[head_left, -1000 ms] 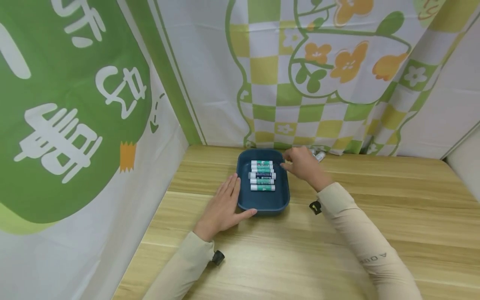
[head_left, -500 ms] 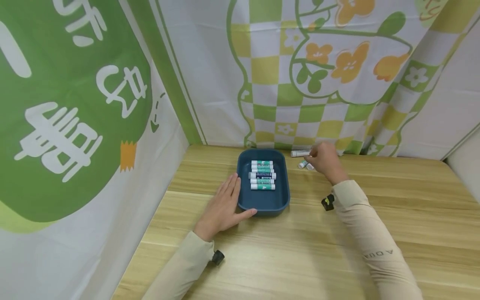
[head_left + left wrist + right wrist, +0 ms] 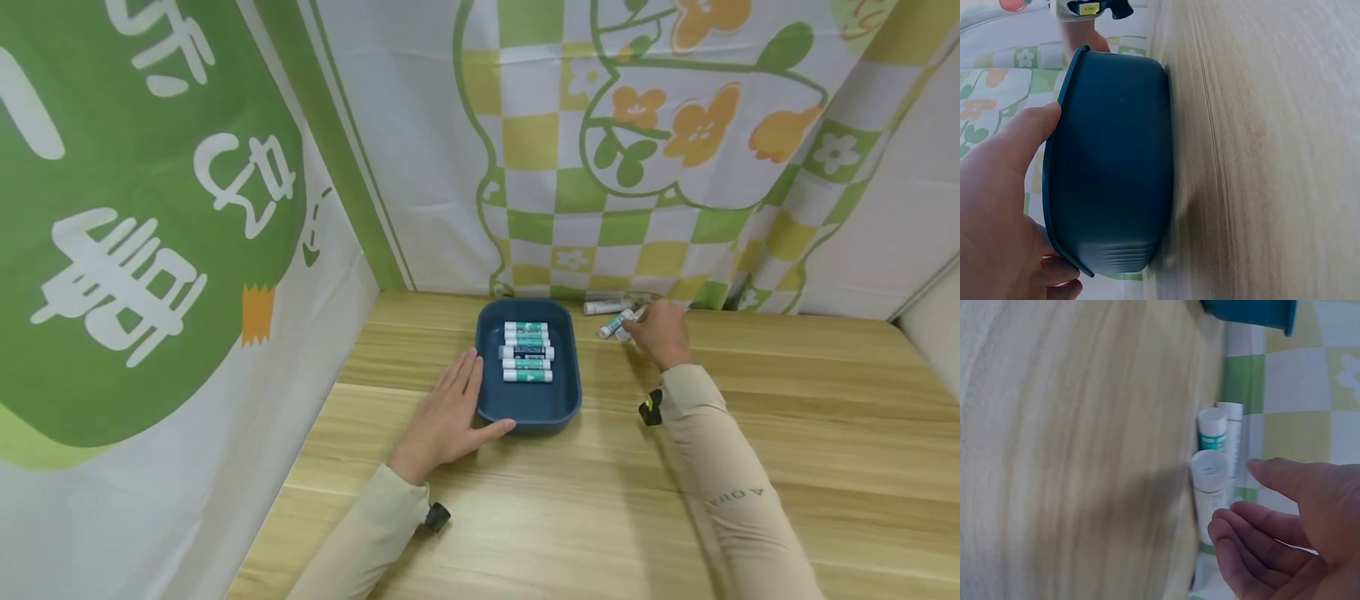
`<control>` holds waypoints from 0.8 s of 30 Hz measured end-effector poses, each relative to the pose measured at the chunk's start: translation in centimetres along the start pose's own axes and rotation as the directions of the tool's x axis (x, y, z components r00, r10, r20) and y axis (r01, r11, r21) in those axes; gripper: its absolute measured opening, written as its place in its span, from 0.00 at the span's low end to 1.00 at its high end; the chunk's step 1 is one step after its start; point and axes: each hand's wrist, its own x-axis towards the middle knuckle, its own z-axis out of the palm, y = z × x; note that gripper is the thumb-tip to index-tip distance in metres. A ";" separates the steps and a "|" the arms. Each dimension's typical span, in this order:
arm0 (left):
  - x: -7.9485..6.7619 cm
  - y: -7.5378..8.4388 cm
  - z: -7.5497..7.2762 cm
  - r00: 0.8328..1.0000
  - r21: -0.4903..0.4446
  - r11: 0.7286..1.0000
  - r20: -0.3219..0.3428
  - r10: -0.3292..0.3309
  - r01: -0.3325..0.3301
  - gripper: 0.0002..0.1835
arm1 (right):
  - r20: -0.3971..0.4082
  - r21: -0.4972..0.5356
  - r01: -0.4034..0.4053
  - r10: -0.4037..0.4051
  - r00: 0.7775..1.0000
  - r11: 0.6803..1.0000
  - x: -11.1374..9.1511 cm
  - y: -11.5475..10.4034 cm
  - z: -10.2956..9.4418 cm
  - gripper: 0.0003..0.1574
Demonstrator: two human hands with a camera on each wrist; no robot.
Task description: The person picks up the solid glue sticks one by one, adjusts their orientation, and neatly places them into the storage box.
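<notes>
Tubes (image 3: 1210, 487) — just beside right hand (image 3: 662, 332)

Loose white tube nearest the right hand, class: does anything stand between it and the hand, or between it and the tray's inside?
Nothing visible stands between the right hand and the nearest white tube; whether they touch is unclear. Toward the blue tray, a green-banded tube lies beside it, then bare tabletop, then the tray's raised right wall.

Right grip (image 3: 660, 332) — from tray (image 3: 528, 407) to loose tubes (image 3: 615, 324)
</notes>
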 end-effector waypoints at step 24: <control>0.0 0.1 -0.1 1.000 -0.013 1.000 -0.006 0.004 -0.004 0.62 | 0.031 -0.044 -0.193 0.194 0.980 0.980 0.5 0.5 0.4 0.16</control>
